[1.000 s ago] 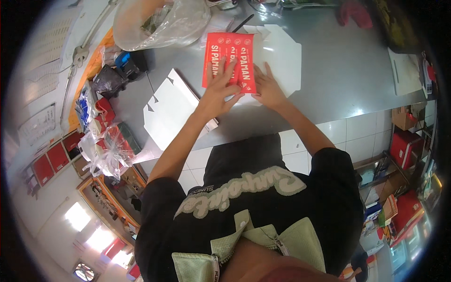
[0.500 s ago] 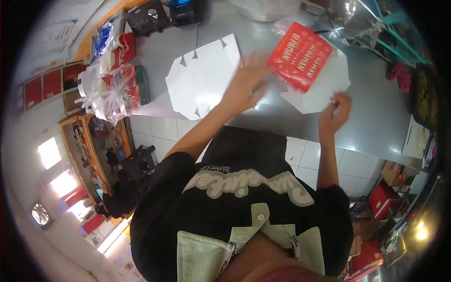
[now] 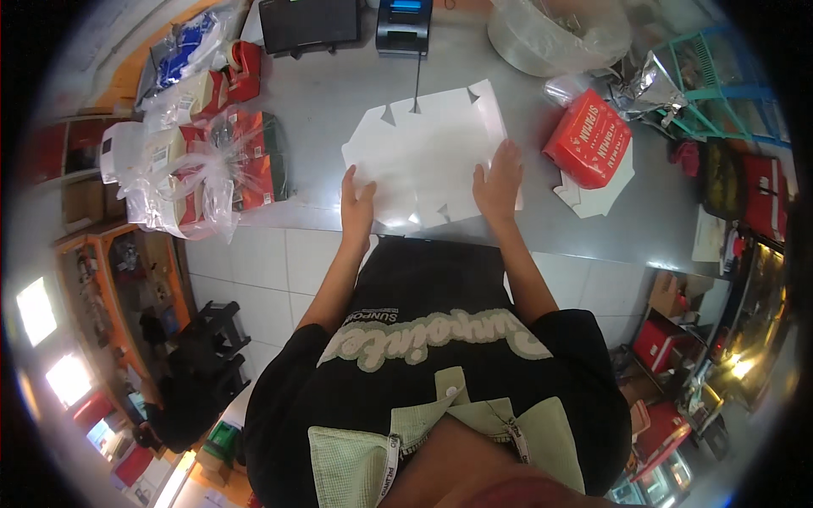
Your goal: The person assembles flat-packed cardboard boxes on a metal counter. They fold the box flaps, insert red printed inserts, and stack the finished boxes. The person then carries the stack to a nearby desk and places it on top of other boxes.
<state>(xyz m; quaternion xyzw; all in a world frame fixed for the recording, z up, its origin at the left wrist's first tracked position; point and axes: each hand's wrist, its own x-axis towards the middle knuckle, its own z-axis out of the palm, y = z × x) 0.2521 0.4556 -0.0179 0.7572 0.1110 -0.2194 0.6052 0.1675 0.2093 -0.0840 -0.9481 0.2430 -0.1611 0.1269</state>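
Observation:
A flat white cardboard blank (image 3: 423, 157) with angled corners and small notches lies on the metal table in front of me. My left hand (image 3: 359, 207) is at its near left edge, fingers stretched and thumb apart. On its right edge lies my right hand (image 3: 501, 186), fingers extended and thumb spread. Farther right, a red folded carton (image 3: 590, 140) with pale print sits on other white cardboard (image 3: 605, 201), apart from both hands.
Plastic-wrapped boxes (image 3: 195, 169) and a red tape dispenser (image 3: 245, 72) stand at the left. At the back are a black device (image 3: 309, 27), a small printer (image 3: 404, 27) and a clear plastic-lined tub (image 3: 550, 38). Teal baskets (image 3: 703, 80) and crumpled foil (image 3: 656, 89) occupy the far right.
My left hand has moved from beside the red carton to the blank's left edge. My right hand has come left from the other cardboard to the blank's right edge. The view has shifted.

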